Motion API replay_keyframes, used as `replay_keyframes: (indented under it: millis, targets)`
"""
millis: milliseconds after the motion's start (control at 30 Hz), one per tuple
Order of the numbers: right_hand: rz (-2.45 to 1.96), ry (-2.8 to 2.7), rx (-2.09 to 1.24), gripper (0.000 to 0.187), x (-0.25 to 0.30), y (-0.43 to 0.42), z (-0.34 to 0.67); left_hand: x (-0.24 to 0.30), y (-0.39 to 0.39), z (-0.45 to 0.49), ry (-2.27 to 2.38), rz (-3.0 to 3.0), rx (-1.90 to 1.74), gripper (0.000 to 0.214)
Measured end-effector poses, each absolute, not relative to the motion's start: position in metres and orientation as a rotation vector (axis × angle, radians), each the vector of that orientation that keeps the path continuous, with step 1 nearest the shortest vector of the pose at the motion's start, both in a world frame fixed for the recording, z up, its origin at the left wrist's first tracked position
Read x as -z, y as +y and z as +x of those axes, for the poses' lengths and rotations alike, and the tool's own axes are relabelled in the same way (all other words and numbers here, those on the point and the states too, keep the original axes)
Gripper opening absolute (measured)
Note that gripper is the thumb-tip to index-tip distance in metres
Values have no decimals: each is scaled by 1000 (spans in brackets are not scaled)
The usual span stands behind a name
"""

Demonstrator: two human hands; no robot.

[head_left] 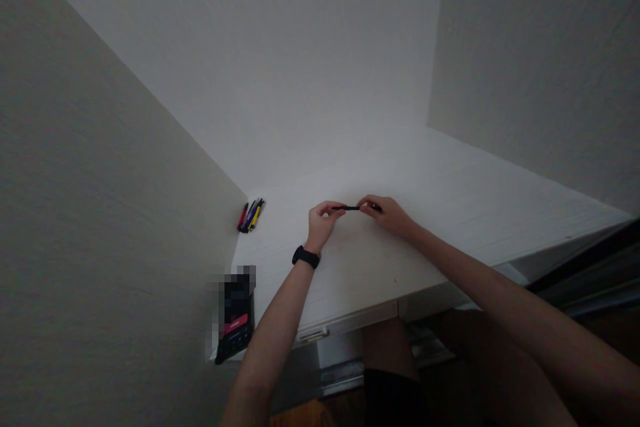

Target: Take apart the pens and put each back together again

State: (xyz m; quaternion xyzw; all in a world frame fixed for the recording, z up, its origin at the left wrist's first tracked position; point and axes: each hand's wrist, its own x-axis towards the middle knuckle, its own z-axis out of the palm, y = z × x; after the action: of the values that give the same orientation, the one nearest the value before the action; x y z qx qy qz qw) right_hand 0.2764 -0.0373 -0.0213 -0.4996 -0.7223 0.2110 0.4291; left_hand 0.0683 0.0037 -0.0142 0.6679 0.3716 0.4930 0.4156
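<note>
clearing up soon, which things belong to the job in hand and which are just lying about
In use:
- slim black object, held by left hand and right hand
- white desk beneath

Apparently just lying about:
- colourful pens, far-left corner
- dark device, left edge

Left hand [323, 219] and right hand [387, 212] hold a slim black pen [353, 208] between them.
It lies sideways over the white counter [360, 260], a dark watch [305, 257] behind the left hand; colourful pens [252, 217] lie bunched by the left wall [135, 193], a partly pixelated phone [237, 320] nearer.
</note>
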Motion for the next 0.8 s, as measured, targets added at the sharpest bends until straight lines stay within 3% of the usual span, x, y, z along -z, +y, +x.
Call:
replay_keyframes:
  millis: [233, 400, 533, 700, 800]
  targets:
    - [-1214, -1792, -613, 37, 23, -35, 278, 12, 3, 68, 925, 1744, -1218, 12]
    - [-1205, -1732, -591, 24, 22, -36, 277, 10, 1, 69, 967, 1754, -1233, 14]
    - [-1229, -1774, -645, 36, 20, -37, 277, 9, 0, 69, 964, 1758, -1229, 15]
    - [-1228, -1743, -592, 23, 20, -38, 276, 8, 0, 70, 964, 1737, -1250, 14]
    - [-1230, -1801, -643, 28, 20, -38, 277, 7, 0, 70, 954, 1736, -1240, 12]
